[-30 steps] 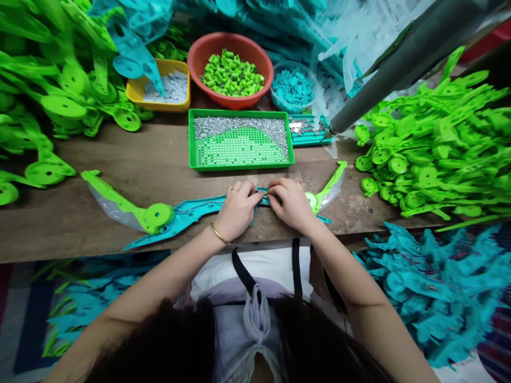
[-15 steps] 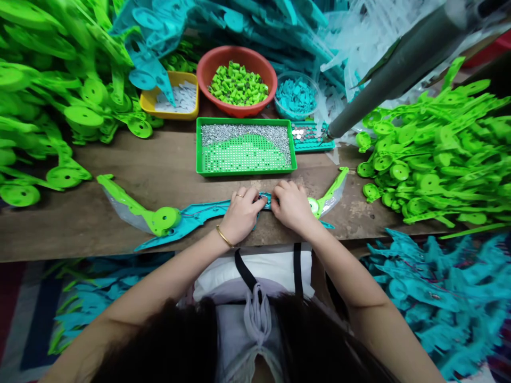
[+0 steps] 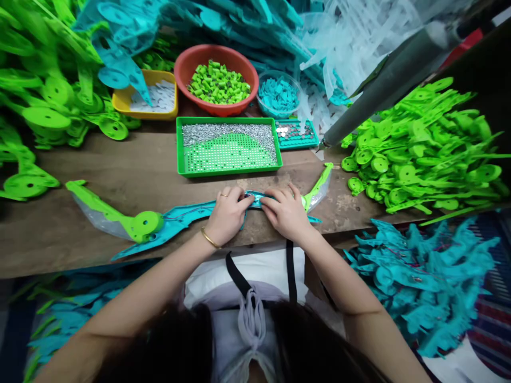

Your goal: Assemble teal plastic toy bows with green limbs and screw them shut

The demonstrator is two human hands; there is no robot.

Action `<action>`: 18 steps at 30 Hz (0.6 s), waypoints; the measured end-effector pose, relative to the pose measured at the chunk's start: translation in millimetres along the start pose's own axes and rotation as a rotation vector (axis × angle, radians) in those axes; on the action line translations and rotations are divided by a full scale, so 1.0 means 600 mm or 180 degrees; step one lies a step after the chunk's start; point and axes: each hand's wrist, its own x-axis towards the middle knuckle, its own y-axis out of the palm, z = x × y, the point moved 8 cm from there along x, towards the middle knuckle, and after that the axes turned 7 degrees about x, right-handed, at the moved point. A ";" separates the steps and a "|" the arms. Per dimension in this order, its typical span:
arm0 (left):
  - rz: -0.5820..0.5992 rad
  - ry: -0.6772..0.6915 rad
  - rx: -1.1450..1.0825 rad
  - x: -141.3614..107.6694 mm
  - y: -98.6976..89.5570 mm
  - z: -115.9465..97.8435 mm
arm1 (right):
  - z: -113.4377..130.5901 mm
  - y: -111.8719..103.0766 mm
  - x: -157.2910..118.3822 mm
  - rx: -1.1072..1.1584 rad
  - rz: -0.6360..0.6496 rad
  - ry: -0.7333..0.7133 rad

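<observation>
A blue toy bow half, open side up, lies across the table's front edge. A bright green limb with a round hub and a clear strip is fitted at its left end. A similar green limb is at the right end. My left hand is closed on the bow's middle, the thumb pressing inside it. My right hand rests just right of it, curled fingers touching the bow. The fingers hide much of the middle, so any small part there cannot be made out.
Behind the bow stands a green tray of small metal screws, beside a teal tray with silver discs. Further back are a yellow bin, a red bowl and a clear tub. A dark screwdriver-like tool slants down at right. Parts pile up both sides.
The whole view has shifted, with the table contents now further left. My right hand's fingers have straightened a little over the bow, while my left hand keeps its place on the middle.
</observation>
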 end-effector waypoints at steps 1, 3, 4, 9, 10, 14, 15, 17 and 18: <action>-0.0010 0.0010 0.0022 0.000 0.000 0.000 | 0.002 0.003 0.001 0.0018 0.0042 -0.0011; -0.0060 0.0036 0.0057 0.000 -0.002 -0.001 | 0.001 0.002 0.000 0.0196 0.0036 0.0000; -0.0089 0.0048 0.0065 0.000 -0.004 -0.002 | -0.001 -0.003 -0.002 0.0274 -0.0037 0.0031; -0.0152 0.0062 0.0101 0.000 -0.004 -0.003 | -0.014 -0.025 -0.035 0.0031 -0.0400 0.0079; -0.0178 0.0074 0.0102 -0.001 -0.005 -0.003 | -0.017 -0.026 -0.041 0.0012 -0.0435 0.0089; -0.0227 0.0079 0.0062 -0.002 -0.004 -0.001 | -0.042 -0.032 -0.050 -0.0103 -0.0577 0.0346; -0.0211 0.0045 0.0032 -0.002 -0.003 0.001 | -0.046 -0.031 -0.048 -0.0179 -0.0534 0.0364; -0.0199 -0.0013 -0.0059 -0.003 -0.001 0.004 | -0.049 -0.026 -0.040 -0.0301 -0.0377 0.0314; -0.0216 -0.0028 -0.0104 -0.003 -0.001 0.005 | -0.049 -0.024 -0.036 -0.0339 -0.0298 0.0277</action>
